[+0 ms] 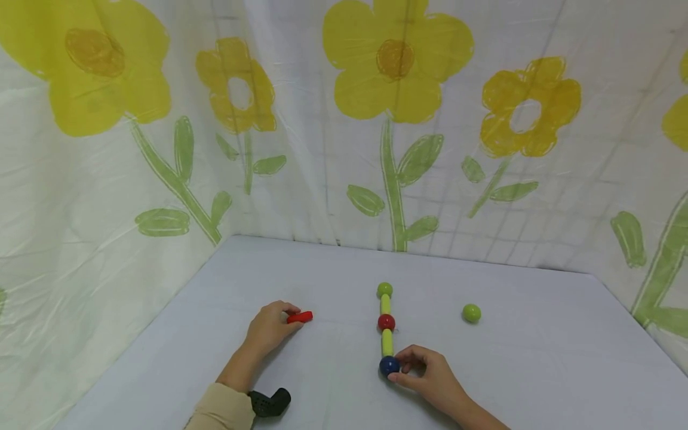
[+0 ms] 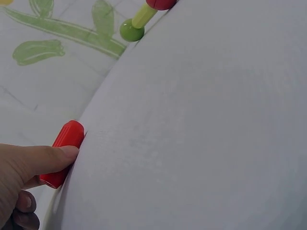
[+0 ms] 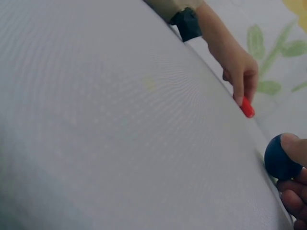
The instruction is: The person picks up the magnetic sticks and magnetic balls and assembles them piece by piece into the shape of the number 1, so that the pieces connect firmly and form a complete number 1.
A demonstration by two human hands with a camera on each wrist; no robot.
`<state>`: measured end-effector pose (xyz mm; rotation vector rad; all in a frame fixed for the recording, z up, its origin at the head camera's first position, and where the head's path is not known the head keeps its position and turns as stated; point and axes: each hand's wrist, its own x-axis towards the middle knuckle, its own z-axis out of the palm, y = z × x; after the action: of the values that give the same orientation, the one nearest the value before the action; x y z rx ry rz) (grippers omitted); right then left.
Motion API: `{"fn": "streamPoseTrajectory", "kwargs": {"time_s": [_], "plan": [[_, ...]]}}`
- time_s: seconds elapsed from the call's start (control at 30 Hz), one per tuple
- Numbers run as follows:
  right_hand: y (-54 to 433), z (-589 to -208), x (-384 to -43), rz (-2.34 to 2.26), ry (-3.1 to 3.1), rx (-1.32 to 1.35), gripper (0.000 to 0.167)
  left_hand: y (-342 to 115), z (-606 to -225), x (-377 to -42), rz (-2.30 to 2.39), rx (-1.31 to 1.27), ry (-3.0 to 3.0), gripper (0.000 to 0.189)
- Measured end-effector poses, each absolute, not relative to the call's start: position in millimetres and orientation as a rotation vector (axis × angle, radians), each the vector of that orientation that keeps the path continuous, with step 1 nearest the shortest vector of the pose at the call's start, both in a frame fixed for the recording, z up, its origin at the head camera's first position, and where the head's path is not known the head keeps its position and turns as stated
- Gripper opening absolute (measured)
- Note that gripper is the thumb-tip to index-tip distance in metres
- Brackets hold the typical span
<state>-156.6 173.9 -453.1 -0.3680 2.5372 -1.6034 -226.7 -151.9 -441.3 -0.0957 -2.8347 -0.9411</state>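
A chain of balls and rods lies on the table, running away from me: blue ball (image 1: 389, 366), yellow-green rod (image 1: 387, 343), red ball (image 1: 386, 323), a second yellow-green rod (image 1: 385, 304) and a green ball (image 1: 384, 289) at the far end. My right hand (image 1: 432, 379) pinches the blue ball between thumb and fingers at the near end. Left of the chain, my left hand (image 1: 269, 328) grips a short red rod (image 2: 68, 138), thumb across its side. In the right wrist view the blue ball (image 3: 281, 158) shows under my thumb.
A loose green ball (image 1: 472, 313) lies right of the chain. On my left wrist sits a black device (image 1: 270, 402). A white curtain (image 1: 301, 149) with painted yellow flowers hangs behind the white table (image 1: 333, 269) and along its sides.
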Motion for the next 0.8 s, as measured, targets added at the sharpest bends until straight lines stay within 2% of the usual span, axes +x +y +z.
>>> {"fn": "streamPoseTrajectory", "kwargs": {"time_s": [0.33,0.8], "plan": [[174.2,-450.9,-155.8,-1.591,2.540,-0.377,0.034,-151.5,-440.9,-225.4,-0.982,-0.113,-2.834,0.020],[173.4,-451.9,-156.2,-1.593,2.549,-0.365,0.034,-138.7,-435.4,-229.1,-1.475,-0.129,-2.707,0.019]]}}
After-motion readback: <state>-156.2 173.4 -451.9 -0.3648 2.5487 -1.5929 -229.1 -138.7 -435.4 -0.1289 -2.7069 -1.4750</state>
